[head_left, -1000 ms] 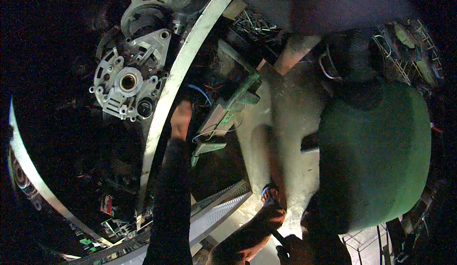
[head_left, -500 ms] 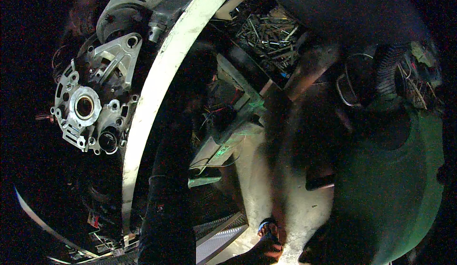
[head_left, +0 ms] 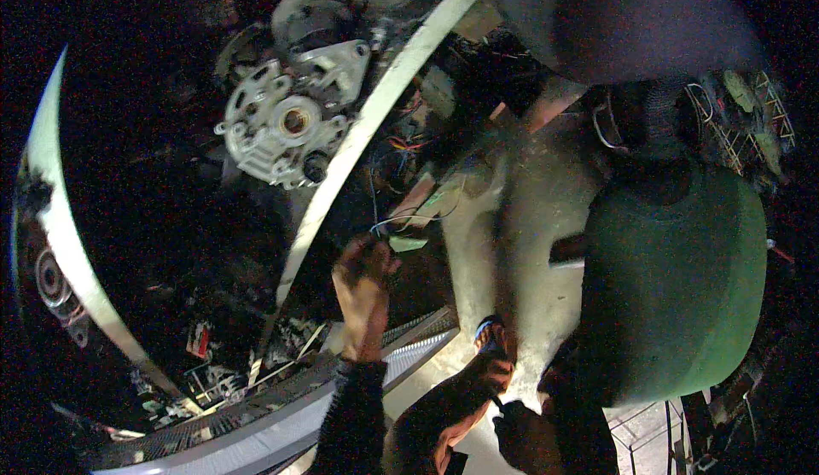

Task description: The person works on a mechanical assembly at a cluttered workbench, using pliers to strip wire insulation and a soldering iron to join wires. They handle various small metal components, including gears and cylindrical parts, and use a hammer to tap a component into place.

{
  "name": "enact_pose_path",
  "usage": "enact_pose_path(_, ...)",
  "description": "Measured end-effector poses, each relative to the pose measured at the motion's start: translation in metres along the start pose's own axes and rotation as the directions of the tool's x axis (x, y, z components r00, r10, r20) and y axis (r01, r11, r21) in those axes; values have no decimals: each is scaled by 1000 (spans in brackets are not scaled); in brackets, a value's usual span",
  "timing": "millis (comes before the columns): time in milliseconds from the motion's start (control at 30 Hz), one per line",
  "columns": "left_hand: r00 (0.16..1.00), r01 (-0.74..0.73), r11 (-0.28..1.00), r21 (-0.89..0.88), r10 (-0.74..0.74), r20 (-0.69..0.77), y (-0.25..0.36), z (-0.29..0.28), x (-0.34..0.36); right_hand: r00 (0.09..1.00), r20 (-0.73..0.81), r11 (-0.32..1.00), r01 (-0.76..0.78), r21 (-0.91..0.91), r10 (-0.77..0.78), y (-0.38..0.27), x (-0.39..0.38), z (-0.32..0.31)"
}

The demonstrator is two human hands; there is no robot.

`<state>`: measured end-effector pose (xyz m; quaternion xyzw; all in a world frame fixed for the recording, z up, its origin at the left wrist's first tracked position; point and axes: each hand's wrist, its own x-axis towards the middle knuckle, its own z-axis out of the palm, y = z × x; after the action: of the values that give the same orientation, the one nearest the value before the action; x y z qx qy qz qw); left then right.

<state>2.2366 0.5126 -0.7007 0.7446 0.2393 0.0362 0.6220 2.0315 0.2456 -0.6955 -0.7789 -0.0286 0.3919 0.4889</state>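
Note:
My left hand (head_left: 365,296) is raised near the middle of the view, its dark sleeve coming up from the lower edge. The fingers are curled in, and what they hold, if anything, does not show. Just above them, a thin pale wire (head_left: 411,218) curves over the dark space. My right hand (head_left: 526,435) is low and in deep shadow, beside a bare leg (head_left: 448,411). Its fingers look closed, with a small dark tip (head_left: 497,402) poking out beside them; I cannot make out what it is. Left of a long pale metal strip (head_left: 368,125) is a grey metal engine casing (head_left: 294,121) with a round bore.
A green seat-like shape (head_left: 682,279) fills the right side. A second pale curved strip (head_left: 81,262) bends along the left, near a round bearing-like part (head_left: 53,279). A perforated metal edge (head_left: 256,424) crosses the lower left. A sandalled foot (head_left: 492,336) rests on pale floor.
The view has shifted, so the engine casing sits farther right and higher. My left hand has come up into view with curled fingers. My right hand now shows at the bottom.

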Motion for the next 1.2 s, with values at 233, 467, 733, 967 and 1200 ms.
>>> enact_pose_path(233,964,230,970,72,-217,-153,-10,-48,-108,997,-25,991,-67,114,70,17,7,38)
enact_pose_path(467,949,271,962,-42,-274,-155,-9,-59,-140,954,240,981,193,-27,-181,-6,160,-10)
enact_pose_path(733,964,262,949,174,-265,-5,-21,-89,-135,802,255,827,562,-17,-540,-67,226,-37)
enact_pose_path(967,929,364,916,171,-371,12,-19,-94,-133,861,329,917,395,51,-389,-76,252,-31)
enact_pose_path(1200,903,416,891,181,-429,36,-30,-108,-137,919,391,997,73,-17,-60,-68,261,-17)
